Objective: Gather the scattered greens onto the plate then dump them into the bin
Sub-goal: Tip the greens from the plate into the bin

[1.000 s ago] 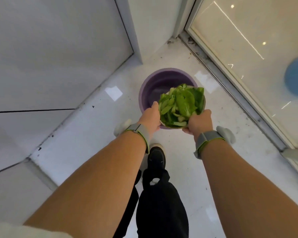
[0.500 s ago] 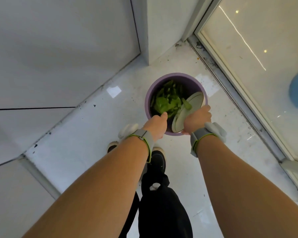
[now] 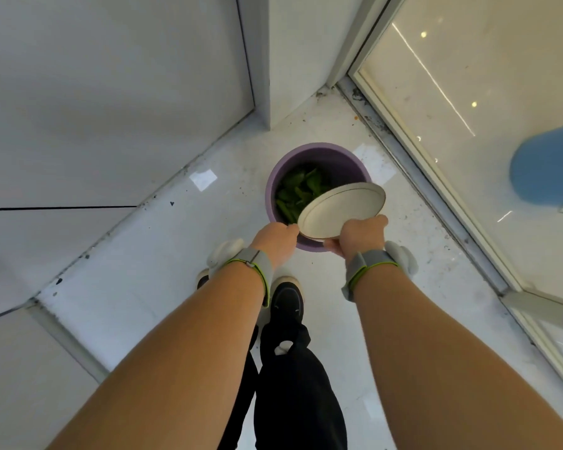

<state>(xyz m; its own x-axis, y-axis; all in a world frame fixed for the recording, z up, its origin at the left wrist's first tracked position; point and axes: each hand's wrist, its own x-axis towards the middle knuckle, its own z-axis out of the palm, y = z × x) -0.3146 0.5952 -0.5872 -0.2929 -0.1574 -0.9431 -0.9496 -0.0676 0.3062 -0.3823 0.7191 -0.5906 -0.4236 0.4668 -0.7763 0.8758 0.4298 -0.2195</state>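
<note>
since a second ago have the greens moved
Yes. The greens were piled on the plate above the bin; now they lie down inside the bin, and the plate is bare.

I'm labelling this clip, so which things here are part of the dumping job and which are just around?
Part of the job:
plate, held by the right hand
greens, in the bin
bin
left hand, at the plate's edge

Just around:
blue round thing behind the glass
black shoe
</note>
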